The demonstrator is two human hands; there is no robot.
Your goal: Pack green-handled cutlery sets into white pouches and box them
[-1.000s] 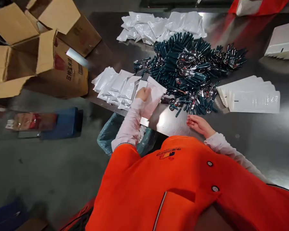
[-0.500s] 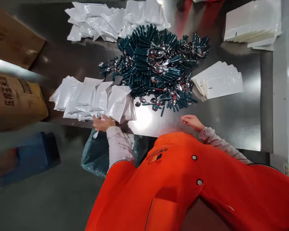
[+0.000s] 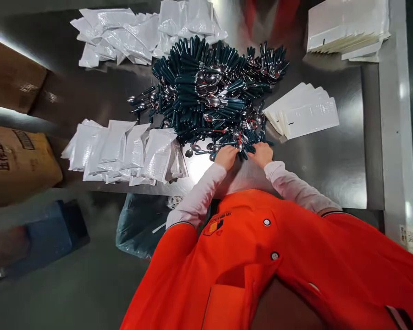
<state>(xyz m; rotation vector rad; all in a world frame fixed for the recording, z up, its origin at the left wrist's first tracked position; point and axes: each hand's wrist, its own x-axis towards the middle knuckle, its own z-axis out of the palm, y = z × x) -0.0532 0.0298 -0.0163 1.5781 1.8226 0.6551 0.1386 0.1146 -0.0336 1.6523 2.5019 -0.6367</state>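
Note:
A big heap of teal-handled spoons (image 3: 209, 91) lies in the middle of the steel table (image 3: 330, 160). My left hand (image 3: 226, 156) and my right hand (image 3: 261, 154) are side by side at the near edge of the heap, fingers curled onto the spoon handles there. What exactly each hand grips is hidden by the fingers. A row of filled white pouches (image 3: 124, 149) lies to the left of my left hand. A fanned stack of flat white bags (image 3: 303, 117) lies to the right of my right hand.
More white pouches (image 3: 141, 32) are piled at the far side, and another stack of flat bags (image 3: 347, 27) sits at the far right. Cardboard boxes (image 3: 13, 156) stand left of the table. A dark plastic bag (image 3: 141, 224) hangs below the table edge.
My left hand left the filled pouches and swung right to the spoon heap. My right hand moved forward from the table edge to the same spot. The view shifted slightly.

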